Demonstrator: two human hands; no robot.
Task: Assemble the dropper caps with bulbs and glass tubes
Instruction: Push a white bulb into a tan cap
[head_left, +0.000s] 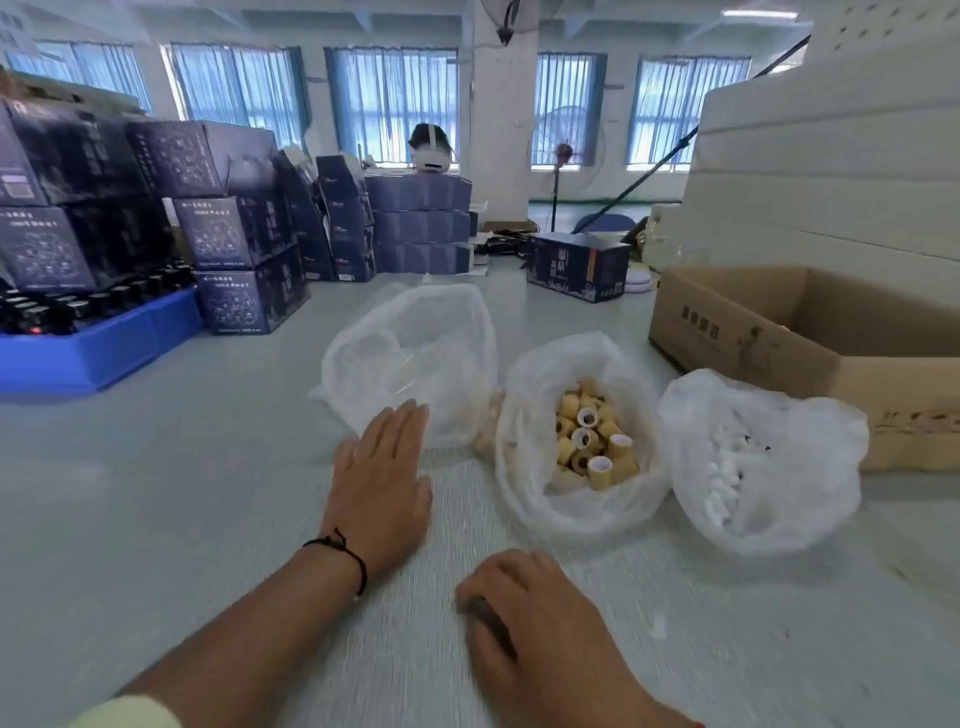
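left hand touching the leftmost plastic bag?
Touching. The head view shows the straight fingertips of the left hand laid against the near lower edge of the leftmost plastic bag, no table visible between them.

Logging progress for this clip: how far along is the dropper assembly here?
Nothing looks assembled yet. The tan caps lie loose in the middle bag and the white bulbs in the right bag. The left hand lies flat, fingers straight, at the clear bag; what that bag holds is unclear. The right hand is curled on the table; blur hides any part. All assembly remains.
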